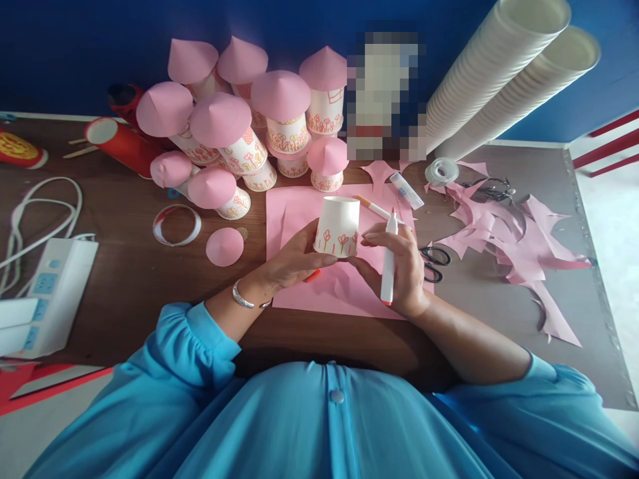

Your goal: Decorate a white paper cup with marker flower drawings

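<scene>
Between my hands is a white paper cup [338,223], mouth down, with red flowers and stems drawn around its lower part. The fingers of my left hand [299,256] wrap its left side and base. My right hand [402,266] grips a white marker [389,269], its red tip pointing up and away from the cup. Fingertips of that hand also reach the cup's lower right edge. Under both hands lie pink paper sheets [339,296]. An orange marker cap [313,275] shows by my left hand, and another marker [372,206] lies behind the cup.
Several decorated cups with pink cone tops [222,120] stand at the back left. Tall cup stacks [499,66] lean at the back right. Black-handled scissors [434,263], clear tape [442,171] and pink scraps [524,246] lie right. A tape ring [176,225] and power strip [60,286] are left.
</scene>
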